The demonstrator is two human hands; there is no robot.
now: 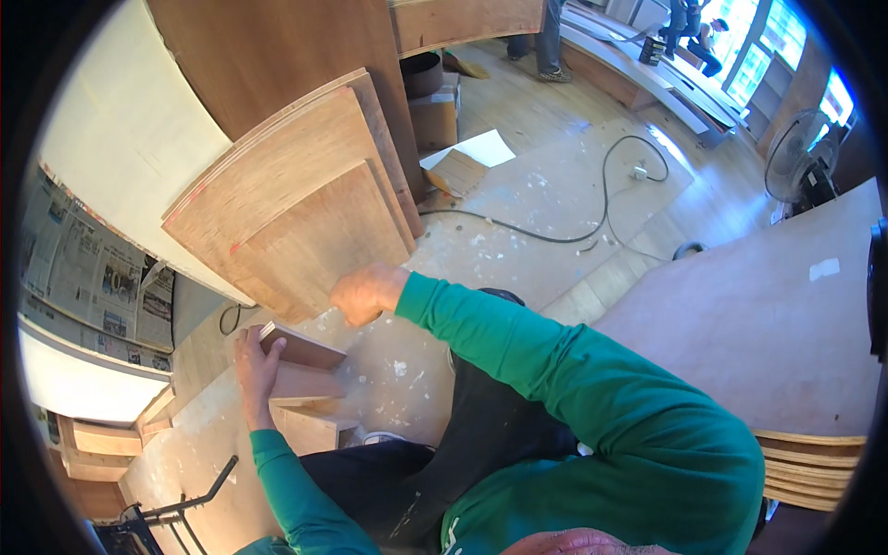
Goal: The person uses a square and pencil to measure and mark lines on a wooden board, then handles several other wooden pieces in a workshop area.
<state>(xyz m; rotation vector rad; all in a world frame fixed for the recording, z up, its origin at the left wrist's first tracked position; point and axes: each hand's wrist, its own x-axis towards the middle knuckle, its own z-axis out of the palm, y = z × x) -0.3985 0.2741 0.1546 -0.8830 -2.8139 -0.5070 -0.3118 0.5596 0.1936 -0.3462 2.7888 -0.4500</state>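
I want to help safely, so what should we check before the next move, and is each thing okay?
1. Left hand gripping the small brown board: ok, at its end.
2. Right hand empty: cannot tell; it is curled, hiding its inside.
3. Black cable away from both hands: ok.
4. Leaning plywood sheets steady: cannot tell from one picture.
5. Floor sheet clean: not ok, white spots on it.

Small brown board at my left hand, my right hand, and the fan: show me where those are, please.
Small brown board (308,351): head view, middle of its broad face.
Right hand (367,291): head view, back of the hand.
Fan (796,155): head view, its round cage.
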